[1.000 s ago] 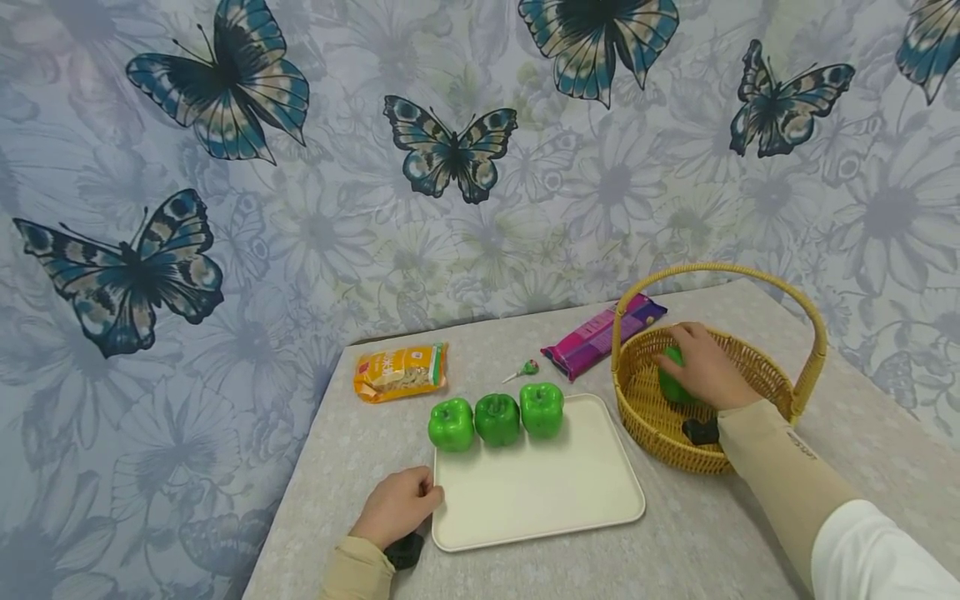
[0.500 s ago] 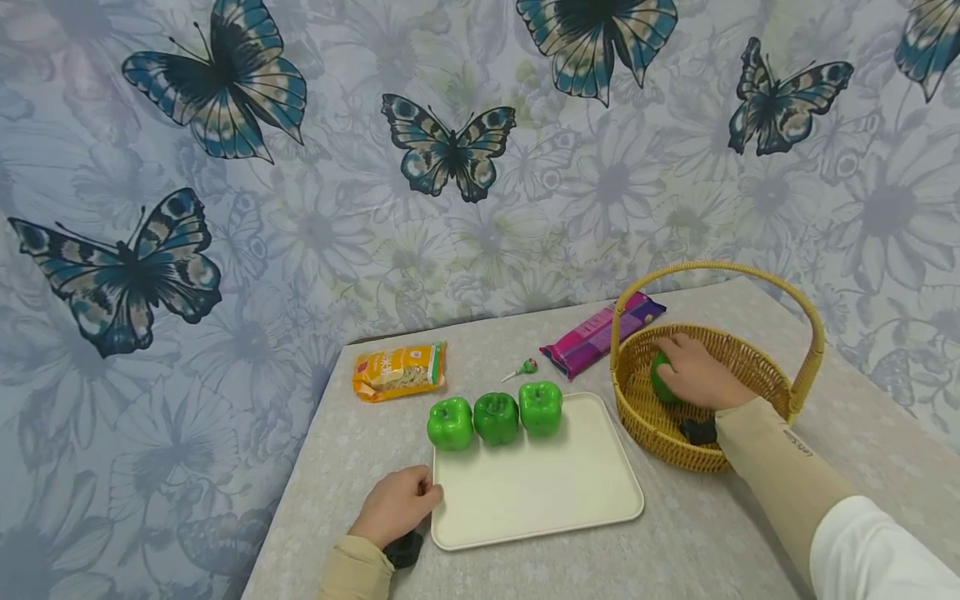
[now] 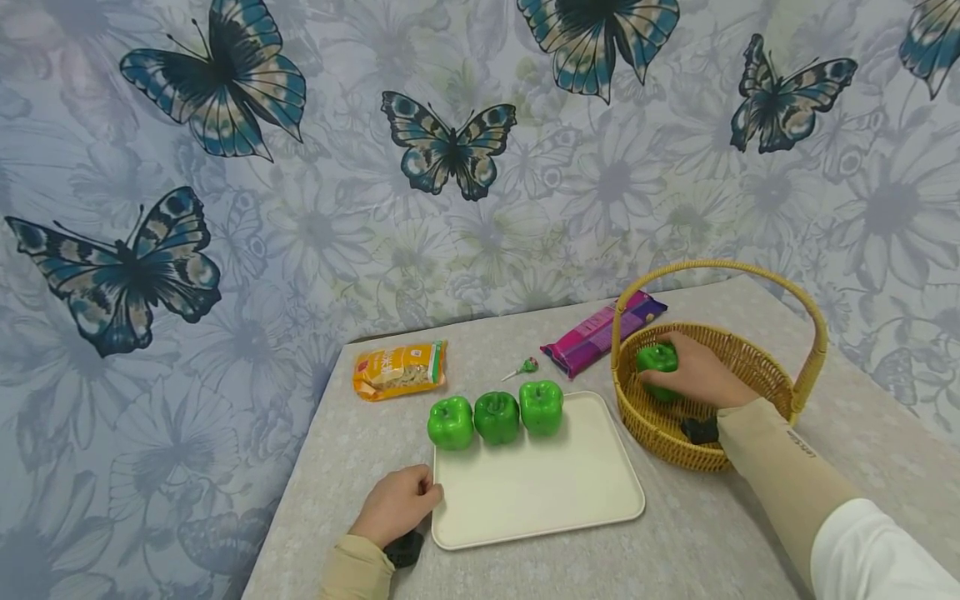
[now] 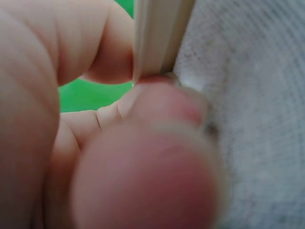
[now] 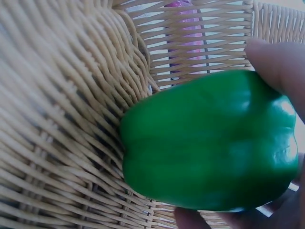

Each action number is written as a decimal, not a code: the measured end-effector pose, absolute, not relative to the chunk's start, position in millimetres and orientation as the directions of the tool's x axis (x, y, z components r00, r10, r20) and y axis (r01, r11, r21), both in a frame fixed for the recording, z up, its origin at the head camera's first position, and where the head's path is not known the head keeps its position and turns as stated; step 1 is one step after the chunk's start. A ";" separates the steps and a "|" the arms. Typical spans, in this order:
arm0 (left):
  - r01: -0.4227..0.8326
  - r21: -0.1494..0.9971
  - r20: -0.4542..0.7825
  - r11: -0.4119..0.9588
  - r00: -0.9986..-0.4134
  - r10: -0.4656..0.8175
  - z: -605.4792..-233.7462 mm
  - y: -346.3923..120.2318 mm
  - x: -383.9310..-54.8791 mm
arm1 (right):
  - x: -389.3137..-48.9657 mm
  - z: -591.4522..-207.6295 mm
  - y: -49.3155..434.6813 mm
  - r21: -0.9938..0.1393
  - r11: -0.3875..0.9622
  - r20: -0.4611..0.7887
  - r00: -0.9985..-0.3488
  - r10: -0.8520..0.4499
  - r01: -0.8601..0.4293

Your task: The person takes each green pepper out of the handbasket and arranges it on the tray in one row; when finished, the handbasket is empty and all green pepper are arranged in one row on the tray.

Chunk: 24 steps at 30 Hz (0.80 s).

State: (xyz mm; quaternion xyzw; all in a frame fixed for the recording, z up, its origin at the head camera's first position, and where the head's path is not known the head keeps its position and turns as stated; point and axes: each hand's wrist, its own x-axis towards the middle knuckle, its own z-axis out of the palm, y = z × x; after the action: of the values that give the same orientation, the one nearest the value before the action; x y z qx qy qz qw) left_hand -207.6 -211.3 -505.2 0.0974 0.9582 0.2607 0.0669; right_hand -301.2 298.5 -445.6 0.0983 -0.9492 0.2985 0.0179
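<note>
In the wicker basket [image 3: 660, 437], my right hand [image 3: 693, 371] grips a green bell pepper [image 3: 657, 367], its thumb and fingers on opposite sides. Seen from the right wrist, that bell pepper [image 5: 205, 143] lies on its side close over the woven bottom, fingers round its right end. My left hand [image 3: 397, 500] is at the left edge of the cream tray [image 3: 540, 492]. Close up in the left wrist view, its curled fingers [image 4: 109, 47] pinch the tray's rim [image 4: 159, 38]. Three more green bell peppers [image 3: 497, 418] stand in a row along the tray's far edge.
The basket's tall handle [image 3: 720, 267] arches over my right hand. Behind the tray lie an orange food bag [image 3: 401, 371], a lollipop [image 3: 528, 367] and a pink-purple packet [image 3: 600, 335], the packet close against the basket. A butterfly-patterned wall [image 3: 480, 250] rises behind the table.
My right hand has taken hold of the bell pepper in the basket and shifted it slightly left, so more of it shows. The left hand and tray stay put.
</note>
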 end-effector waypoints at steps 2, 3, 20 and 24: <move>0.150 0.511 -0.078 0.847 -0.973 0.219 -504.3 -211.5 -207.3 | -301.7 -445.8 299.2 -0.555 0.809 0.097 -0.981 -0.168 -0.193; 0.152 0.511 -0.075 0.846 -0.973 0.220 -503.8 -211.6 -207.1 | -301.6 -445.6 299.6 -0.550 0.812 0.099 -0.981 -0.168 -0.194; 0.177 0.519 -0.084 0.836 -0.963 0.257 -504.8 -212.8 -207.5 | -286.3 -418.0 298.8 -0.639 0.753 0.152 -0.985 -0.080 -0.160; 0.170 0.524 -0.090 0.834 -0.963 0.253 -502.9 -212.8 -206.7 | -268.2 -400.6 287.5 -0.653 0.723 0.203 -0.972 -0.117 -0.223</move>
State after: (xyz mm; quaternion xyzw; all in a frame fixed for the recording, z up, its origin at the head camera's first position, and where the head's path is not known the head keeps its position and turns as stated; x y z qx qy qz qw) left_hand -206.7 -212.8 -502.9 0.1108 0.9545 0.2656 0.0781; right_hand -268.2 287.5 -400.6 0.0920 -0.9253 0.3604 0.0738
